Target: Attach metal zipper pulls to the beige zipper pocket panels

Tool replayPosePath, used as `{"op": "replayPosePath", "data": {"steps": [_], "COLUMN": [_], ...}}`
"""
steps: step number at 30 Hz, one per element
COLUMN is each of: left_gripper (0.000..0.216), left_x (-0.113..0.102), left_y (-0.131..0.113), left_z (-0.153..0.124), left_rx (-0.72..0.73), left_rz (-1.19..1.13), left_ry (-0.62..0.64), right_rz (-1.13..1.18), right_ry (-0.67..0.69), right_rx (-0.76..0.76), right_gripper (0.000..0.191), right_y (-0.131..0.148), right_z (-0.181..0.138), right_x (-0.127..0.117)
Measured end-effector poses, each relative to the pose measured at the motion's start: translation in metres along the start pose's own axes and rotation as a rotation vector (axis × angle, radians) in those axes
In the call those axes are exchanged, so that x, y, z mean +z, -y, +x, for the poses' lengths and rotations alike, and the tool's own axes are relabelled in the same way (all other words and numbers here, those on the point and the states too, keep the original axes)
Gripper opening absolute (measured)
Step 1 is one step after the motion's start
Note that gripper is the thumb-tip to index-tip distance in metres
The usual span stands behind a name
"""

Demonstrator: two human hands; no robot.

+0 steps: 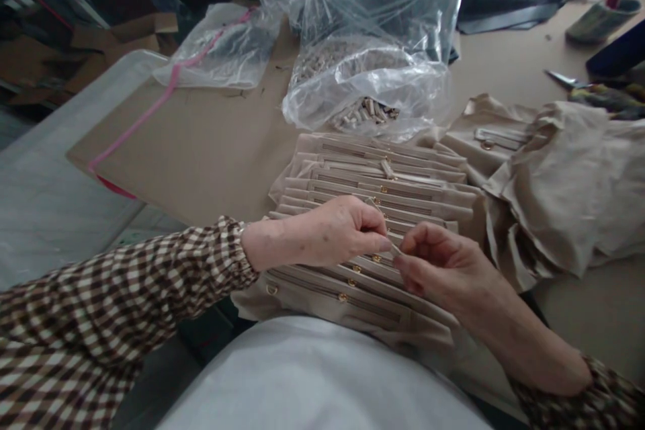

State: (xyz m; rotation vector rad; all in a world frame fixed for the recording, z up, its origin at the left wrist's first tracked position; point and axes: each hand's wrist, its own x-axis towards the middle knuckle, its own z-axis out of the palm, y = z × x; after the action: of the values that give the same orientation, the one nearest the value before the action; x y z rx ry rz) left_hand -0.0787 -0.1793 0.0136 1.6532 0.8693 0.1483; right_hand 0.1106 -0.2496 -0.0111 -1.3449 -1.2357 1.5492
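Observation:
My left hand (347,232) pinches one end of a thin beige strip (396,250) between thumb and forefinger. The fingertips of my right hand (436,262) are closed on its other end, close by. Beneath both hands lies a row of overlapping beige fabric pieces (428,322) with zippers and gold-coloured zipper sliders (343,297). On a zipper near the far end of the row, a short beige pull tab (387,169) hangs from its slider. My hands cover part of the middle pieces.
Beyond the row stands an open clear plastic bag (373,60) holding many small beige tabs (370,111). Crumpled beige fabric (559,175) is heaped at right. A pink strip (136,127) crosses the table at left. Scissors (564,78) and a round container (602,20) are far right.

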Motion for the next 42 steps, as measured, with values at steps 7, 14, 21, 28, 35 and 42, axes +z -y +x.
{"op": "replayPosePath", "data": {"steps": [7, 14, 21, 28, 35, 42], "left_gripper": [0.021, 0.022, 0.021, 0.023, 0.023, 0.042], "left_x": [0.002, 0.000, 0.002, 0.002, -0.004, -0.007], "left_y": [-0.001, -0.001, 0.007, 0.007, 0.007, 0.006], "left_z": [0.004, 0.004, 0.006, 0.003, 0.001, -0.001], "left_rx": [0.032, 0.041, 0.056, 0.048, -0.023, -0.039], "left_rz": [0.331, 0.374, 0.579, 0.756, 0.763, 0.033], "left_ry": [0.044, 0.006, 0.017, -0.004, -0.016, -0.118], "right_rz": [-0.429, -0.559, -0.881, -1.043, -1.084, -0.784], "right_ry": [0.115, 0.163, 0.095, 0.095, 0.093, -0.037], "right_rx": [-0.096, -0.056, -0.161, -0.214, -0.217, -0.433], "right_gripper": [0.014, 0.015, 0.015, 0.012, 0.012, 0.011], "right_y": [-0.015, -0.013, -0.017, -0.025, -0.027, -0.009], "right_z": [0.001, 0.006, 0.005, 0.004, 0.007, 0.012], "right_x": [-0.006, -0.010, -0.007, -0.001, -0.001, 0.004]}}
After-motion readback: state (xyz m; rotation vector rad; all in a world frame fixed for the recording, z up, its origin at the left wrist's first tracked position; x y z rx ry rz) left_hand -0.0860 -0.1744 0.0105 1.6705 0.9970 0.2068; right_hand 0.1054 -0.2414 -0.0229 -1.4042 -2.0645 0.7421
